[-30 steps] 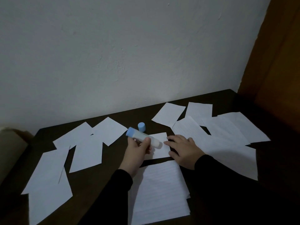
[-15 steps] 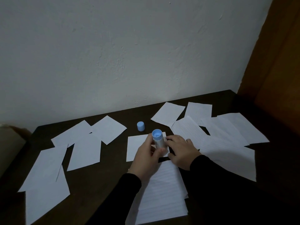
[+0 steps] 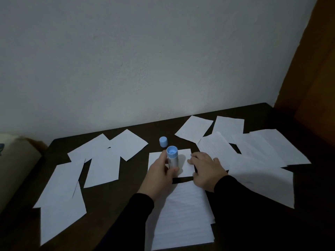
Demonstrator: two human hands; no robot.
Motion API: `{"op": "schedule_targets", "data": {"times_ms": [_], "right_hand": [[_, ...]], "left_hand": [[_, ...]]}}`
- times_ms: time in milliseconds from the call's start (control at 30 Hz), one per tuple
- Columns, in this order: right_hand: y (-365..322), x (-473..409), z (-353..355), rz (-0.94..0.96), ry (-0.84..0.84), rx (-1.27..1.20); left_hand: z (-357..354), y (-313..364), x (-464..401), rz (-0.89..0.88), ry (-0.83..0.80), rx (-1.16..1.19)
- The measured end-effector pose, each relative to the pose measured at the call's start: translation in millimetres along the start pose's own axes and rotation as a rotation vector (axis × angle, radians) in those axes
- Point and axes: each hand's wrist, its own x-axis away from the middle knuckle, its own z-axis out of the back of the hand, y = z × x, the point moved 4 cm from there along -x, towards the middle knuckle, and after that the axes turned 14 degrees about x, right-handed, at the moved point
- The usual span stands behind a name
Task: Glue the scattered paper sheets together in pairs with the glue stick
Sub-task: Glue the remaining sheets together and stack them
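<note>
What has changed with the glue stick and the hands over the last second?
The left hand has swung the glue stick from lying sideways to upright, tip down on the small sheet. The right hand still presses that sheet; the cap and other sheets have not moved.

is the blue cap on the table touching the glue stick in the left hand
Apart. The head view shows the blue cap standing on bare table beyond the small sheet, with a dark strip between it and the glue stick that the left hand grips.
</note>
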Motion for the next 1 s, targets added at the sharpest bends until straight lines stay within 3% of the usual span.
{"op": "schedule_targets", "data": {"times_ms": [200,600,833,1000], "right_hand": [[0,0,0,0.002,0.028,-0.015],[-1,3,-3,0.017,0.064,0.029],[0,3,-2,0.049,0.074,0.077],[2,1,-3,0.058,0.076,0.075]], "left_hand": [[21,-12,6,0.078,0.080,-0.034],[39,-21,13,0.051,0.245,-0.062],[55,-18,3,0.112,0.564,0.350],[54,-12,-4,0.044,0.711,0.429]]}}
